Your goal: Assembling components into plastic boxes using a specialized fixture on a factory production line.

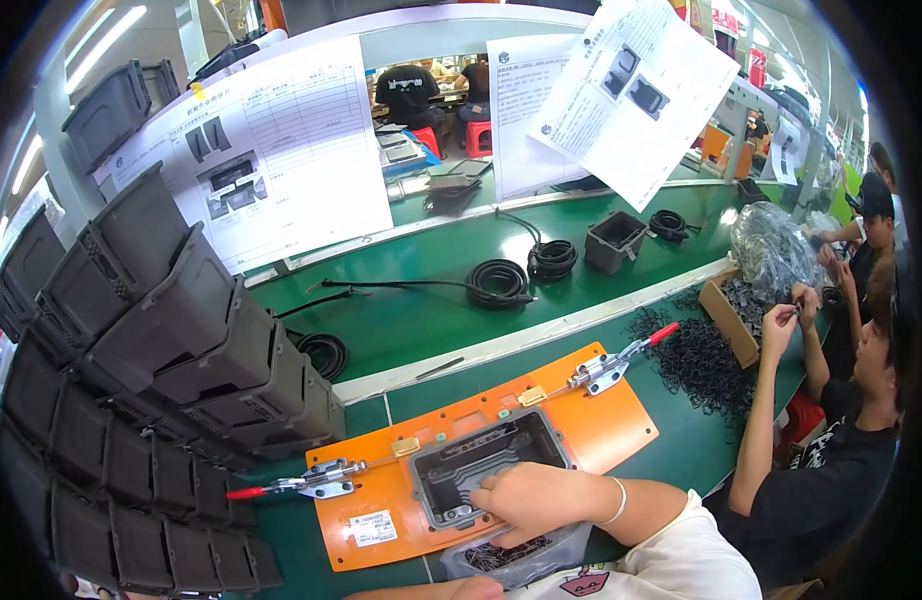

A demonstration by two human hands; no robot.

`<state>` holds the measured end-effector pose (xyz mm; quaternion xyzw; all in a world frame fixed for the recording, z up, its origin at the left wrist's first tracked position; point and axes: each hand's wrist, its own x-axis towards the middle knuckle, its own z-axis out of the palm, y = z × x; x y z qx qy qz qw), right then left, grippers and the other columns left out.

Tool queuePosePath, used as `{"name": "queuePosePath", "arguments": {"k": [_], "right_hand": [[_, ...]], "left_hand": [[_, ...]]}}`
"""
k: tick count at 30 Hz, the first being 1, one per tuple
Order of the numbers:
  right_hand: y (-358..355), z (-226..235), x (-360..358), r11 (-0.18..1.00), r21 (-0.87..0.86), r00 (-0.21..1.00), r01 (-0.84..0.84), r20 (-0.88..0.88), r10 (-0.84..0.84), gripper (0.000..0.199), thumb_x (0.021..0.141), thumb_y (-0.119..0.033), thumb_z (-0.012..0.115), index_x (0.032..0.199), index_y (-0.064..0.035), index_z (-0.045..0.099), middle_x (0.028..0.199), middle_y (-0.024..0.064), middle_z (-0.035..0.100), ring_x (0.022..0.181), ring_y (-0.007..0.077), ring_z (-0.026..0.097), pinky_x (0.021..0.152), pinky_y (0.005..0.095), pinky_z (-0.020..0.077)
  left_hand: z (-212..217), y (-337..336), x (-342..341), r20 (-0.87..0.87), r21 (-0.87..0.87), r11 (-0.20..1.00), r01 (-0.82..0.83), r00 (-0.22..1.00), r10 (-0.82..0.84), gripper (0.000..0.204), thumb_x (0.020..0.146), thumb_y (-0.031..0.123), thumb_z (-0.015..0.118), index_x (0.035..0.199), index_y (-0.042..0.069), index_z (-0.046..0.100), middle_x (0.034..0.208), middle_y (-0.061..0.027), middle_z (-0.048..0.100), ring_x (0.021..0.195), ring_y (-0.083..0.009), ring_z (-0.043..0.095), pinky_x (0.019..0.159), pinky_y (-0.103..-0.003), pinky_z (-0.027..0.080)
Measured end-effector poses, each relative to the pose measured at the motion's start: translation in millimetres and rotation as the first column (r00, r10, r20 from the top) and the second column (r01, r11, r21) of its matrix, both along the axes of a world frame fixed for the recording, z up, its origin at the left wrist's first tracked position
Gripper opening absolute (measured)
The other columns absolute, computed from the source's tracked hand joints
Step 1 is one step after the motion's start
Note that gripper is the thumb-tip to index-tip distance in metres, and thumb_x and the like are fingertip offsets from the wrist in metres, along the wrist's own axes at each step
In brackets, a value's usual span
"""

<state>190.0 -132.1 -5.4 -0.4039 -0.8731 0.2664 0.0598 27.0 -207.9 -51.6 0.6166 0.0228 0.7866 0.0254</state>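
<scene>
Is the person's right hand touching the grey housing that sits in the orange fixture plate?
Touching. The head view shows the right hand lying on the near right corner of the grey housing in the orange fixture plate, with no gap between them.

The scene is brightly and evenly lit by ceiling tube lights (101, 35) at upper left (shadows are kept soft). Straight edges are bent toward the dark fisheye rim, where sharpness is lost; glare is seen on white sheets (646, 95).
</scene>
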Motion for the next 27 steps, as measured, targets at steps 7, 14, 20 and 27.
{"name": "queuePosePath", "arguments": {"k": [7, 14, 20, 27], "right_hand": [[-0.6, 1.2, -0.9, 0.999, 0.022, 1.0, -0.026, -0.009, 0.026, 0.044, 0.073, -0.03, 0.074, 0.095, 0.0021, 0.055, 0.081, 0.0175, 0.06, 0.079, 0.0367, 0.063, 0.069, 0.0431, 0.0512], [-2.4, -3.4, 2.0, 0.999, 0.037, 0.999, -0.01, -0.03, 0.012, 0.044, 0.072, -0.03, 0.074, 0.095, 0.0027, 0.055, 0.081, 0.0181, 0.06, 0.078, 0.037, 0.062, 0.068, 0.0437, 0.0512], [-0.7, -1.7, 0.1, 0.999, 0.042, 0.999, -0.019, -0.027, 0.02, 0.045, 0.072, -0.03, 0.074, 0.096, 0.0025, 0.055, 0.083, 0.018, 0.06, 0.079, 0.0371, 0.063, 0.069, 0.0439, 0.0513], [-0.4, -2.7, 0.2, 1.0, 0.023, 0.999, -0.007, -0.047, 0.008, 0.045, 0.069, -0.027, 0.075, 0.095, 0.0032, 0.055, 0.082, 0.0189, 0.06, 0.078, 0.038, 0.063, 0.069, 0.0445, 0.0521]], "left_hand": [[7.6, 5.3, 7.9, 0.116, 0.144, 0.982, -0.121, 0.988, 0.105, 0.067, 0.081, 0.033, 0.068, 0.135, 0.01, 0.037, 0.131, -0.0136, 0.034, 0.118, -0.0303, 0.034, 0.093, -0.054, 0.036], [2.0, 33.8, 7.2, -0.153, 0.11, 0.972, -0.207, 0.963, 0.222, 0.073, 0.076, 0.033, 0.072, 0.137, 0.018, 0.034, 0.126, -0.0104, 0.028, 0.103, -0.0301, 0.039, 0.081, -0.052, 0.042], [29.3, 47.8, 23.5, 0.359, 0.297, 0.907, -0.298, 0.915, 0.183, 0.091, 0.072, 0.028, 0.077, 0.145, 0.023, 0.023, 0.128, -0.0108, 0.028, 0.106, -0.0303, 0.039, 0.086, -0.054, 0.039], [0.9, 35.1, 9.3, -0.186, 0.127, 0.956, -0.263, 0.941, 0.284, 0.078, 0.071, 0.026, 0.077, 0.133, 0.025, 0.03, 0.118, -0.0108, 0.032, 0.105, -0.0317, 0.039, 0.088, -0.057, 0.039]]}}
